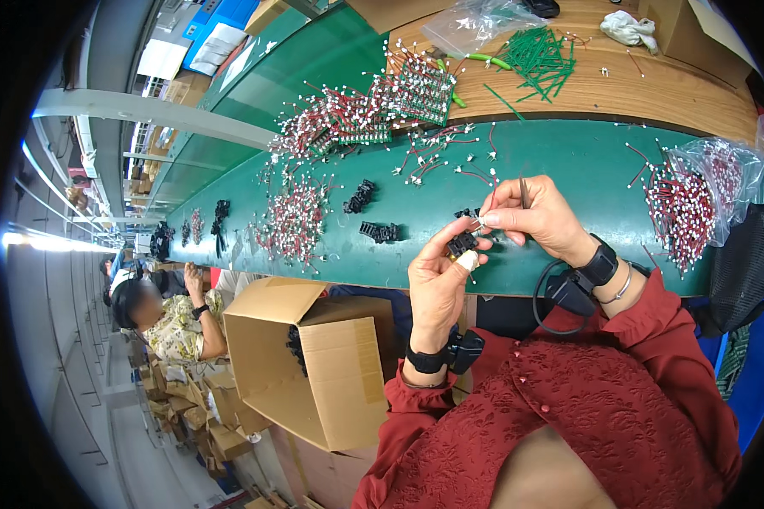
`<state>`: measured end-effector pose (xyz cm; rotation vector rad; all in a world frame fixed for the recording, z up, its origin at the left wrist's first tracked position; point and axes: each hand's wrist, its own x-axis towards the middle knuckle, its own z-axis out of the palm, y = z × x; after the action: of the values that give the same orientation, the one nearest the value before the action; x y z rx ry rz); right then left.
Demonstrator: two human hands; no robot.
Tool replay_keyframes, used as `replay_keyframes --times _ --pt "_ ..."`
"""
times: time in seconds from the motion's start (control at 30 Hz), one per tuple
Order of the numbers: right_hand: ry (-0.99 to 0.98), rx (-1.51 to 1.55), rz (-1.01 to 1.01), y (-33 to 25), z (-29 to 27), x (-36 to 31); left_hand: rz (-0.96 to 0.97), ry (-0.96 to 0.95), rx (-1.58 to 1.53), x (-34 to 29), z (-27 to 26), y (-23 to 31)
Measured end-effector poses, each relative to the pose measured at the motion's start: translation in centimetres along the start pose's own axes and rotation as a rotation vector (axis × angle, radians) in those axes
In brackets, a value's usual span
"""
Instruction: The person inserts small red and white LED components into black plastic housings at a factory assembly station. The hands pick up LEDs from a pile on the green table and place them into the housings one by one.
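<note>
My left hand [437,284] is closed round a small black plastic part [461,245], held just over the green bench top near its front edge. Something white is wrapped round one of its digits. Against the top of that part, my right hand [545,219] pinches a small white connector [479,222] with a thin red wire [493,202]. A dark pointed tool [525,192], like tweezers, also sticks up from my right hand. More black plastic parts [379,232] lie to the left, in short clusters. Behind my fingers another black part [465,213] is partly hidden.
Loose red-wired connectors lie in a pile [290,222] at left and spill from a clear bag [730,174] at right. Wired green circuit boards [420,95] sit at the back, beside green strips [542,64]. An open cardboard box [339,373] stands below the bench; a co-worker [178,318] sits beyond.
</note>
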<state>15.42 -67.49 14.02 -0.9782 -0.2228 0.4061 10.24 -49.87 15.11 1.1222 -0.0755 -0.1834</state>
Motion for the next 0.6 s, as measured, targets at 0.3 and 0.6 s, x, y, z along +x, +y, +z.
replay_keyframes --times 0.3,0.6 --pt "0.04 -0.157 -0.034 0.16 0.28 -0.02 -0.029 0.007 -0.222 -0.05 -0.2 0.13" --pt "0.046 -0.028 -0.034 0.34 0.13 -0.01 -0.13 0.039 -0.418 -0.53 -0.29 0.07"
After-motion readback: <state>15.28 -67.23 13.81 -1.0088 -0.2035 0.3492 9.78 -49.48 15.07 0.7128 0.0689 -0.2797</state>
